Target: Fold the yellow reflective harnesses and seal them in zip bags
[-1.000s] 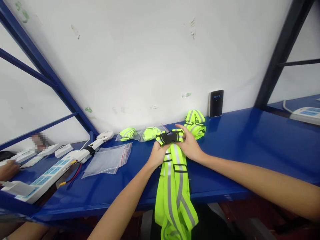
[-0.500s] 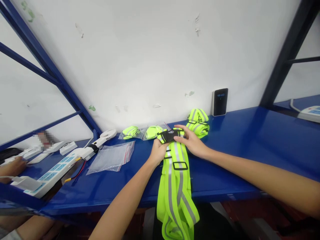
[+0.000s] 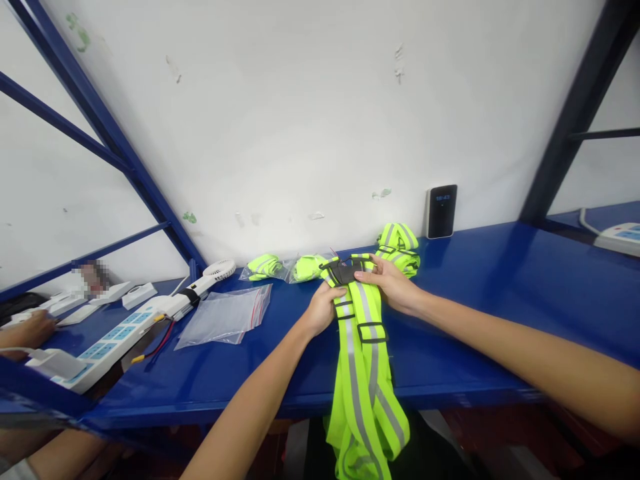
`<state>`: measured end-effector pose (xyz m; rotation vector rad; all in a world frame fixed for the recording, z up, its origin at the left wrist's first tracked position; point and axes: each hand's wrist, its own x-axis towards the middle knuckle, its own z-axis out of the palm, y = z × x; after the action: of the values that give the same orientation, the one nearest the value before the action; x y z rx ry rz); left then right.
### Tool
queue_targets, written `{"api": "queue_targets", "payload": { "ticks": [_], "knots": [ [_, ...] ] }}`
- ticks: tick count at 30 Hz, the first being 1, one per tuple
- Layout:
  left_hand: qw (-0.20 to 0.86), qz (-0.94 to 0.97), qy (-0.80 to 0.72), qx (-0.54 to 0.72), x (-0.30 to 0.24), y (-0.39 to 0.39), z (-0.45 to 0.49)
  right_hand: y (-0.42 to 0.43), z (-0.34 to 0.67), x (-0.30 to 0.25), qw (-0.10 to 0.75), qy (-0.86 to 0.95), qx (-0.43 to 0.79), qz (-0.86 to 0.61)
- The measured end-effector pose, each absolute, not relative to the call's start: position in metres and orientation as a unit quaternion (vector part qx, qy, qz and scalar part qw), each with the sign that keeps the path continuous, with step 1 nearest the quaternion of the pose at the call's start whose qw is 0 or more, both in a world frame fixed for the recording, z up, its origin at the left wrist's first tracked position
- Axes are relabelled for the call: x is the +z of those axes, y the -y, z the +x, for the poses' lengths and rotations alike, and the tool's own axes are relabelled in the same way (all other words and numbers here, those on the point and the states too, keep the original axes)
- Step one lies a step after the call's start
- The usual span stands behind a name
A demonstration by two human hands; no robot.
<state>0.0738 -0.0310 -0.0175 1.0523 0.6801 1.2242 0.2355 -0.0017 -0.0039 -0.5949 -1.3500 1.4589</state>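
Note:
A neon-yellow reflective vest (image 3: 364,373) with grey stripes and black buckles lies over the front edge of the blue bench (image 3: 500,293) and hangs down below it. My left hand (image 3: 324,308) grips the vest's top left, fingers curled. My right hand (image 3: 393,283) holds the top right, fingertips at the black buckle (image 3: 345,271). Both hands are closed on the vest.
A folded vest (image 3: 399,244) lies just behind my right hand, two bagged vests (image 3: 285,267) to its left. Clear zip bags (image 3: 225,320), a white hand fan (image 3: 213,273) and a power strip (image 3: 107,343) sit left. A dark device (image 3: 441,211) leans on the wall. Another person's hand (image 3: 27,330) is at far left.
Both hands with the vest's top have shifted slightly to the right in the picture. The grip on the buckle end stays the same.

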Motion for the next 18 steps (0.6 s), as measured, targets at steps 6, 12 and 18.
{"api": "queue_targets", "payload": {
  "ticks": [6,12,18],
  "knots": [
    [0.63,0.457,-0.298,0.553,-0.013,0.029,0.075,-0.003,0.239,-0.005,0.544,0.652,0.463,-0.255],
    [0.696,0.442,-0.249,0.508,-0.01,0.028,0.072,0.002,0.239,-0.012,0.528,0.72,0.345,-0.29],
    [0.692,0.392,-0.283,0.536,-0.006,0.029,0.072,0.006,0.238,-0.014,0.525,0.773,0.247,-0.255]
  ]
}}
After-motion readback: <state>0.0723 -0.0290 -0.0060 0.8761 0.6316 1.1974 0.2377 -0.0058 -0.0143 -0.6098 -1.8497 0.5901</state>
